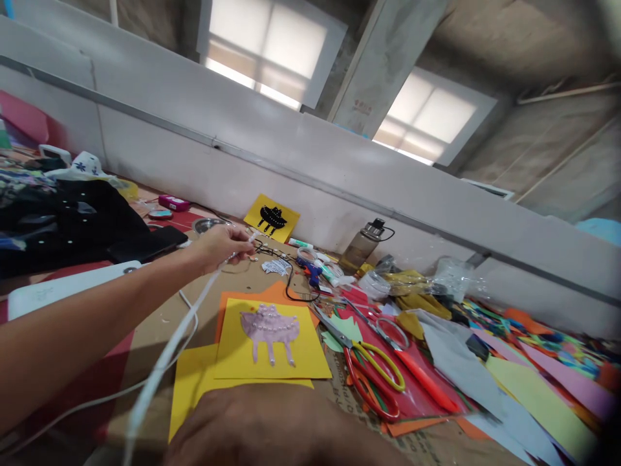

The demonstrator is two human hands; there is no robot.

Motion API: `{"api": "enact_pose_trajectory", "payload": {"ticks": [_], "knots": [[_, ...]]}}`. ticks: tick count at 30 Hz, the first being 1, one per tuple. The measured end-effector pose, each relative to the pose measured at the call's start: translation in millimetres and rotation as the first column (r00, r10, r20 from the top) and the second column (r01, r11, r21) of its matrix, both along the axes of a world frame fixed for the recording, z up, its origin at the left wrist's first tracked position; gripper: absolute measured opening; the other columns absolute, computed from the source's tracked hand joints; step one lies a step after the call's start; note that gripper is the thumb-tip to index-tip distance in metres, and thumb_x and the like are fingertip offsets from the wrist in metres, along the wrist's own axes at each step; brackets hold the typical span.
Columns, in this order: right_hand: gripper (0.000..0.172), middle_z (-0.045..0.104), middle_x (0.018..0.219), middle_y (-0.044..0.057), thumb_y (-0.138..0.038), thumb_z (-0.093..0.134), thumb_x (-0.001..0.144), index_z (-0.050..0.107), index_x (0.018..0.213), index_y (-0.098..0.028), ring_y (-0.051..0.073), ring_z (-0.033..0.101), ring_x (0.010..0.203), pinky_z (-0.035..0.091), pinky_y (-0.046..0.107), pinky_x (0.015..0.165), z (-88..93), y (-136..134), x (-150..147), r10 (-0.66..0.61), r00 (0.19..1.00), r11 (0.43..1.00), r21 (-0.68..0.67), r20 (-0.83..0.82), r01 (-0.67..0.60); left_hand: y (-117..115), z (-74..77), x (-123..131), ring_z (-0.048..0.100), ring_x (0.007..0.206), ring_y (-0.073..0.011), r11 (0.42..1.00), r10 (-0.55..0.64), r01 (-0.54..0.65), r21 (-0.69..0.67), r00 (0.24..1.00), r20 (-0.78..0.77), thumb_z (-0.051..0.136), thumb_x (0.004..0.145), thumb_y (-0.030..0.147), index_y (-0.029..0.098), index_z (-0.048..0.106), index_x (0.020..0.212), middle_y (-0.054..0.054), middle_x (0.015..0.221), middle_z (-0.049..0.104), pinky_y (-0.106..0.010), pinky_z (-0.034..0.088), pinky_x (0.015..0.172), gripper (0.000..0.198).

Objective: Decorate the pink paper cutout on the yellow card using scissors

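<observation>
My left hand (223, 248) is stretched out over the back of the work surface. Its fingers pinch a long white strand (167, 353), which runs back down towards me. Low in the view, my right hand (286, 427) is blurred and its fingers are hidden; it is close to the front edge of a yellow card (310, 356). On this card sits a lilac cut-out (269, 329) with pearl-like beads and three legs. Orange paper (279, 291) and another yellow sheet (187, 382) lie partly beneath.
Scissors (361, 349) with red and yellow handles and a second pair (391, 333) lie to the right. Behind are a bottle (363, 246) and a yellow card with a black cut-out (272, 219). Coloured paper (543, 395) covers the right; black cloth (72, 220) the left.
</observation>
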State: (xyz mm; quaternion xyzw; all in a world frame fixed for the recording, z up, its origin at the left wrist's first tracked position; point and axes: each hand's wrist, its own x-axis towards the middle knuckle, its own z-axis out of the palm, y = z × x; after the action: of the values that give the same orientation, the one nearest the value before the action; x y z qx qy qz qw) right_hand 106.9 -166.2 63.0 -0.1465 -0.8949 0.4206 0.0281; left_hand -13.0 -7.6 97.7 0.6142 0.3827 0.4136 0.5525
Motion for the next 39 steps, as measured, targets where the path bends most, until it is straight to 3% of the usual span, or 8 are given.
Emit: {"api": "enact_pose_trajectory", "payload": {"ticks": [3,6,8,11,15,19,25,39], "knots": [[0.027,0.068,0.090,0.007,-0.033,0.047,0.087,0.066,0.082,-0.015,0.014,0.060,0.085,0.046,0.021,0.079,6.4,6,12,-0.355,0.904,0.934,-0.051,-0.238,0.353,-4,-23.1,4,0.037,0.041,-0.0034,0.993,-0.098,0.092,-0.071,0.992,-0.080,0.062,0.071,0.015,0.012,0.060,0.073,-0.002,0.062,0.061,-0.017,0.020,0.037,0.004],[0.022,0.058,0.063,-0.001,-0.036,0.049,0.084,0.060,0.078,-0.018,0.009,0.053,0.053,0.045,0.020,0.052,5.1,24,29,-0.806,0.436,0.563,-0.291,-0.401,0.774,-10,-42.4,9,0.033,0.041,-0.0036,0.983,-0.183,0.181,-0.025,0.978,-0.105,0.061,0.074,0.027,0.013,0.061,0.080,-0.003,0.066,0.062,-0.018,0.022,0.038,0.016],[0.019,0.053,0.064,-0.003,-0.036,0.055,0.080,0.056,0.090,-0.020,0.008,0.050,0.052,0.043,0.019,0.046,-2.6,40,42,-0.859,0.184,0.397,-0.393,-0.478,0.830,-13,-50.0,11,0.034,0.043,-0.0043,0.975,-0.215,0.220,0.021,0.967,-0.140,0.059,0.075,0.033,0.013,0.063,0.086,-0.004,0.070,0.064,-0.018,0.023,0.040,0.023],[0.031,0.051,0.080,-0.001,-0.037,0.061,0.074,0.052,0.099,-0.022,0.010,0.052,0.063,0.046,0.020,0.046,-17.0,59,55,-0.866,0.080,0.290,-0.364,-0.493,0.885,-18,-54.6,14,0.035,0.043,-0.0051,0.956,-0.261,0.283,0.070,0.937,-0.230,0.055,0.077,0.041,0.014,0.064,0.089,-0.004,0.072,0.064,-0.019,0.024,0.040,0.031],[0.036,0.052,0.088,0.002,-0.036,0.062,0.073,0.052,0.103,-0.020,0.011,0.053,0.068,0.046,0.021,0.047,-26.5,66,58,-0.871,0.117,0.261,-0.247,-0.478,0.933,-27,-54.6,15,0.029,0.041,-0.0051,0.914,-0.326,0.391,0.113,0.870,-0.369,0.050,0.078,0.050,0.013,0.065,0.071,0.003,0.049,0.048,-0.020,0.020,0.040,0.041],[0.019,0.058,0.070,0.001,-0.033,0.059,0.075,0.058,0.084,-0.017,0.010,0.053,0.059,0.043,0.021,0.048,-25.6,63,55,-0.883,0.152,0.295,-0.273,-0.443,0.916,-35,-51.6,17,0.029,0.042,-0.0048,0.876,-0.379,0.466,0.120,0.822,-0.425,0.050,0.077,0.052,0.013,0.066,0.069,0.003,0.049,0.047,-0.020,0.018,0.041,0.043],[0.020,0.055,0.060,-0.003,-0.036,0.061,0.072,0.056,0.071,-0.017,0.008,0.052,0.050,0.044,0.021,0.047,-22.7,61,54,-0.928,0.092,0.289,-0.539,-0.362,0.791,-38,-51.2,17,0.036,0.045,-0.0053,0.905,-0.419,0.426,-0.002,0.890,-0.180,0.054,0.077,0.045,0.015,0.060,0.084,-0.002,0.070,0.062,-0.020,0.025,0.042,0.032],[0.020,0.054,0.058,-0.005,-0.034,0.065,0.069,0.055,0.074,-0.016,0.005,0.050,0.049,0.042,0.017,0.047,-21.6,58,53,-0.947,0.132,0.306,-0.700,-0.293,0.645,-39,-50.9,16,0.036,0.043,-0.0035,0.859,-0.482,0.480,-0.176,0.876,0.036,0.059,0.076,0.038,0.012,0.060,0.070,0.000,0.061,0.055,-0.019,0.020,0.040,0.027]]}}
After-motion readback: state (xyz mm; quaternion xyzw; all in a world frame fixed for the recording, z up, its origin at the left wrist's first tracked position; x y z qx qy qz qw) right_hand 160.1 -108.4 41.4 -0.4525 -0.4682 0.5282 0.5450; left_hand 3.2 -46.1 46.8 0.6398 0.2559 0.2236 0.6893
